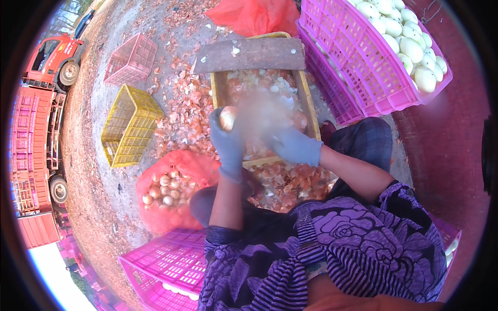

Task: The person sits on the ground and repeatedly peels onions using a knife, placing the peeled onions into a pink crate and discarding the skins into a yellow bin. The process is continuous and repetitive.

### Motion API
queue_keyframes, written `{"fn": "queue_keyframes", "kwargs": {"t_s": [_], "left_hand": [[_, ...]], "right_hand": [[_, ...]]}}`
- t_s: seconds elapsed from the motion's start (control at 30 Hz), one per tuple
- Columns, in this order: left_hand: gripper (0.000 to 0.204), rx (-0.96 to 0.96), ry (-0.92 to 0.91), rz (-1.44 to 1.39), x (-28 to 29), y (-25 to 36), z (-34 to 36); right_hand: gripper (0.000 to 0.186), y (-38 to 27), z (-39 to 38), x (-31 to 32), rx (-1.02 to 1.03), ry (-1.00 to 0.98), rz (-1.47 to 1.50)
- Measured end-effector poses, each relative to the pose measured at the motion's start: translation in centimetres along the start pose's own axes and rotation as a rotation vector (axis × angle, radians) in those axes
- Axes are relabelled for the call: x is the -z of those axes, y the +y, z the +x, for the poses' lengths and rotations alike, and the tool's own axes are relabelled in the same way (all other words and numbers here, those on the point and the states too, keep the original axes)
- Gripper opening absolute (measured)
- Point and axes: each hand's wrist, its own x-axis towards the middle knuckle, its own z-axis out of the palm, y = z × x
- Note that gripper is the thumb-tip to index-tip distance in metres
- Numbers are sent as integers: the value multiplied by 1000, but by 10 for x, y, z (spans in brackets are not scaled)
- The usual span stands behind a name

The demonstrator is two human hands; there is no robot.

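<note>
My left hand (226, 144), in a grey-blue glove, is closed around an onion (227, 118) with pale, partly brown skin. My right hand (296, 146), gloved alike, is close beside it on the right; a hazy smear covers its fingers, so I cannot see whether they hold anything. Both hands are over a shallow wooden-sided box (311, 108) strewn with onion skins and scraps. A worn board (249, 55) lies across the box's far end. Left of my knee, an open red mesh bag (150, 216) holds several unpeeled onions (167, 188).
A pink crate (358, 62) heaped with peeled onions (412, 50) rests on another at right. Yellow (129, 129) and pink (129, 59) crates lie left, and a magenta crate (171, 259) is near me. Onion skins (189, 103) litter the ground. A red truck (39, 124) is far left.
</note>
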Motion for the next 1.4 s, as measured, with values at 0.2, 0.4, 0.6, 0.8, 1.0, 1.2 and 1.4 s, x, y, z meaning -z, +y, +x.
{"fn": "queue_keyframes", "kwargs": {"t_s": [0.2, 0.4, 0.6, 0.8, 1.0, 1.2, 1.4], "left_hand": [[27, -562, -103, 424, 10, -11, 4], [26, 379, -351, -917, 27, 10, 4], [50, 272, -285, -582, 13, 19, -4], [49, 338, -577, -434, 20, 0, -8], [44, 299, -320, -480, -6, -1, -18], [60, 218, -483, -455, -6, 7, -20], [60, 650, -287, -1048, 4, 32, -15]], "right_hand": [[36, 20, 10, -13, 60, 33, -26], [36, -39, 3, 18, -270, -256, 468], [42, -11, 6, -5, 84, 175, 469], [44, 6, 37, -6, 258, 329, 340], [32, -9, 30, 21, -141, 356, 705], [29, -13, 24, 23, -108, 267, 1103], [31, -37, 0, 61, 27, 234, 1043]]}}
